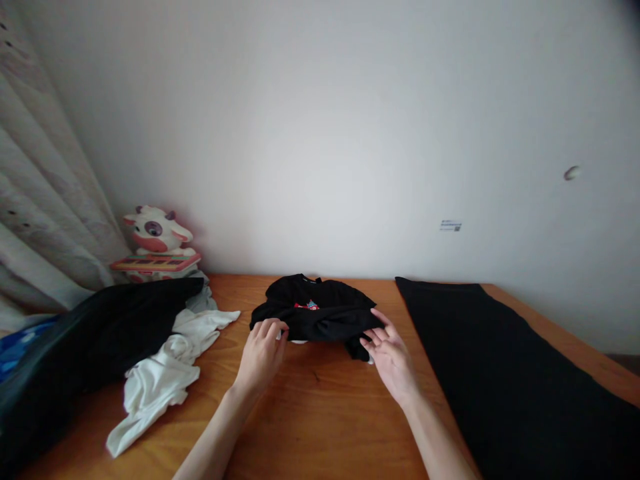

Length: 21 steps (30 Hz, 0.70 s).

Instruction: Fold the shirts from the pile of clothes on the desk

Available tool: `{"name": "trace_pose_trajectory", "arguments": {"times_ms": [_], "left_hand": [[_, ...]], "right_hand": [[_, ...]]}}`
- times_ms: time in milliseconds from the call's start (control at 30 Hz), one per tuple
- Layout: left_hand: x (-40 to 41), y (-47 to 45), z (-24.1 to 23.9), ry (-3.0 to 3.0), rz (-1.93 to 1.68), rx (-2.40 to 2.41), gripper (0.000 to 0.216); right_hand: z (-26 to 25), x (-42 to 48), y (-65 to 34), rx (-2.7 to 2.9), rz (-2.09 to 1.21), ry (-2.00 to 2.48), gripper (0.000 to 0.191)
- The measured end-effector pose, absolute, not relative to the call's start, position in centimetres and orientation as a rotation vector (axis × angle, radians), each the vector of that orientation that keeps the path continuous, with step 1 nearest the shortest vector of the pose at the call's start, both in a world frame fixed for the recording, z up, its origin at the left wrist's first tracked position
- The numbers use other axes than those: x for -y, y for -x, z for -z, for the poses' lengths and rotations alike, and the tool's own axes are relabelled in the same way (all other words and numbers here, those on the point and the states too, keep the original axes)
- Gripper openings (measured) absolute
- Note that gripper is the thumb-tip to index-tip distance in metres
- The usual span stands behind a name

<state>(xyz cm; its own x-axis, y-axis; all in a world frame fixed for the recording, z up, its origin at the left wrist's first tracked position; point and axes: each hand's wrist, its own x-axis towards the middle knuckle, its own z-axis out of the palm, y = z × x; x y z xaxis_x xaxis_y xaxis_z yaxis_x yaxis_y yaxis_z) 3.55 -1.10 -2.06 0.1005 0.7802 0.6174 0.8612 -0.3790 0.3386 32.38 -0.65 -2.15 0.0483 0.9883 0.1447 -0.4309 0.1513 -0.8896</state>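
A black T-shirt (320, 310) with a small red print lies bunched in the middle of the wooden table (320, 413), near the wall. My left hand (261, 353) pinches the shirt's near left edge between thumb and fingers. At the shirt's near right corner, my right hand (390, 357) rests with fingers spread, its fingertips touching the fabric without gripping it.
A white garment (165, 373) lies crumpled left of my hands, partly under a black garment (100, 333) at the table's left edge. A large flat black cloth (500, 373) covers the right side. A plush cow toy (155, 243) sits at the back left by a curtain (40, 200).
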Motion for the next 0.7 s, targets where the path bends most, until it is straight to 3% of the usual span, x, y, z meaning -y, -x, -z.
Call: {"name": "trace_pose_trajectory", "arguments": {"times_ms": [67, 167, 233, 300, 367, 467, 600, 700], "left_hand": [[1.4, -3.6, 1.8, 2.298, 1.060, 1.711, 0.017], [1.6, -3.8, 2.4, 2.360, 0.901, 1.730, 0.049], [1.6, -3.9, 3.1, 2.333, 0.838, 1.769, 0.063], [1.4, -4.0, 3.6, 2.321, 0.881, 1.791, 0.052], [1.1, -4.1, 3.6, 2.350, 1.040, 1.758, 0.035], [1.1, -4.1, 2.5, 2.338, 1.405, 1.752, 0.026], [2.0, -3.4, 0.1, 2.138, 1.872, 1.935, 0.034], [2.6, -2.8, -1.3, 2.208, 2.142, 1.903, 0.053]], "right_hand": [[2.9, 0.2, -32.6, 1.072, -1.092, 0.941, 0.069], [4.6, -0.4, -33.0, 1.302, -0.685, 1.184, 0.077], [5.8, -0.7, -33.2, 1.417, -0.412, 1.336, 0.071], [6.8, -0.8, -33.4, 1.528, -0.319, 1.426, 0.055], [7.2, -0.8, -33.3, 1.617, -0.392, 1.411, 0.040], [6.6, -0.3, -32.8, 1.632, -0.460, 1.285, 0.033], [5.1, -0.1, -32.5, 1.565, -0.282, 1.163, 0.035], [5.4, -0.6, -33.0, 1.483, -0.188, 1.211, 0.036]]}}
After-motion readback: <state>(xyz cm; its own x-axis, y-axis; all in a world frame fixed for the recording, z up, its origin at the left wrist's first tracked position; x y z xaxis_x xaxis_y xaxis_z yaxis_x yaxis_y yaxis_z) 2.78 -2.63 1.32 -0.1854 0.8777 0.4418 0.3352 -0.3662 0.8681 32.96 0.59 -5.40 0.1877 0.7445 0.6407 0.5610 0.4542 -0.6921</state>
